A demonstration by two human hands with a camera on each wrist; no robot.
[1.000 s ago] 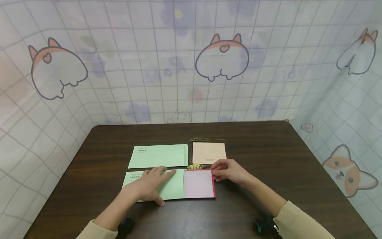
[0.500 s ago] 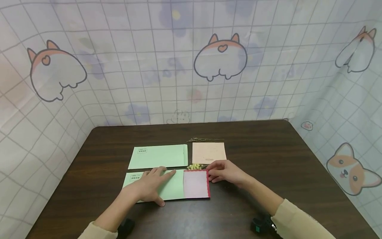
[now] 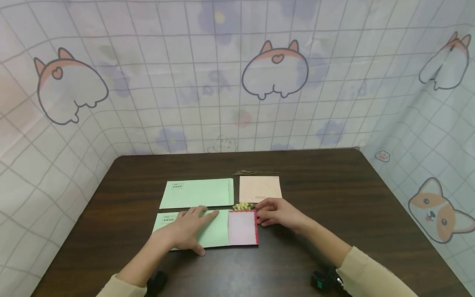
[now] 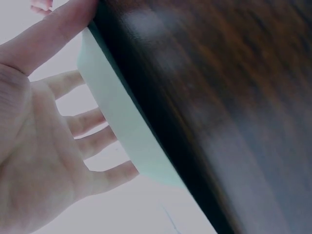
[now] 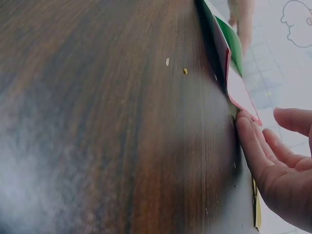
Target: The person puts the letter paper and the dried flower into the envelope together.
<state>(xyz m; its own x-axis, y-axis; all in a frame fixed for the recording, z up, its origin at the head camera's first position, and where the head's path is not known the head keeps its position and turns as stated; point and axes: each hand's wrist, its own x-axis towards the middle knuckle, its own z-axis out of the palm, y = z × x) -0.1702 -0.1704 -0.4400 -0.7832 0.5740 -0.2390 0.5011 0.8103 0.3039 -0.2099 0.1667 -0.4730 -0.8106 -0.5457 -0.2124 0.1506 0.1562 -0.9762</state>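
Observation:
My left hand (image 3: 185, 231) lies spread over the near green envelope (image 3: 217, 231), thumb at its front edge; the left wrist view shows the straight fingers across the green paper (image 4: 114, 107). A pink card with a red border (image 3: 242, 229) sticks out of that envelope's right end, its left part hidden inside. At the card's right edge is my right hand (image 3: 280, 213). In the right wrist view the fingertips of the right hand (image 5: 280, 161) touch the card's edge (image 5: 243, 100), with the thumb held off it.
Behind lie a second green envelope (image 3: 196, 194), a beige card (image 3: 259, 187) and a dried sprig (image 3: 254, 172). Small yellow flowers (image 3: 243, 206) sit just behind the pink card. Small bits (image 5: 185, 71) lie on the dark table (image 3: 334, 185).
The pink card has moved left, so less of it shows outside the envelope. My right hand has moved left with it, while my left hand has stayed in place.

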